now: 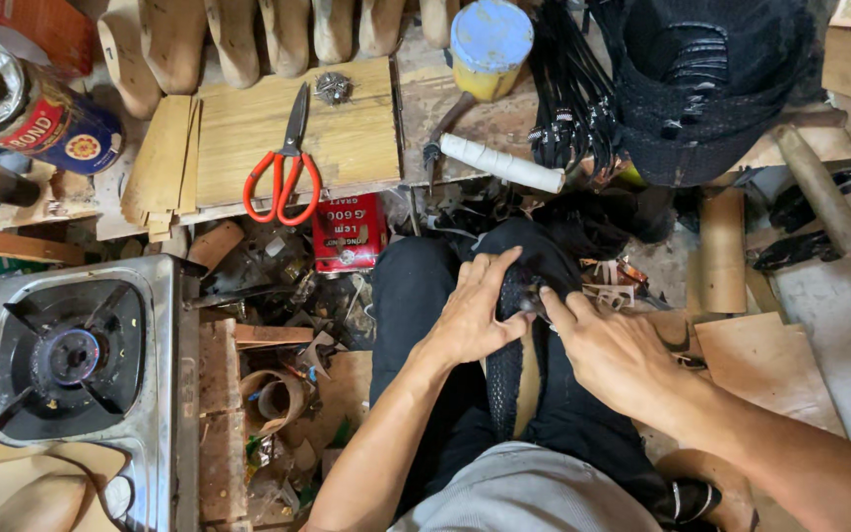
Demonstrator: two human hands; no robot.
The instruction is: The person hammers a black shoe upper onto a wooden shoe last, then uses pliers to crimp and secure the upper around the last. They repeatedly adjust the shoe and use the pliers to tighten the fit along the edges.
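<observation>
A black mesh shoe upper on a wooden last (516,369) rests on my lap between my knees. My left hand (473,313) grips its upper left side, fingers curled over the black material. My right hand (613,347) presses on the right side, thumb and forefinger pinching the upper's edge near the toe. What, if anything, sits inside the right fingers is hidden.
Red-handled scissors (286,169) lie on a wooden board (347,138). A red tin (349,234), a blue-lidded yellow can (490,44), a white-handled hammer (499,163), black straps (573,108), a stack of black uppers (706,89), wooden lasts (288,34) and a gas stove (71,360) surround me.
</observation>
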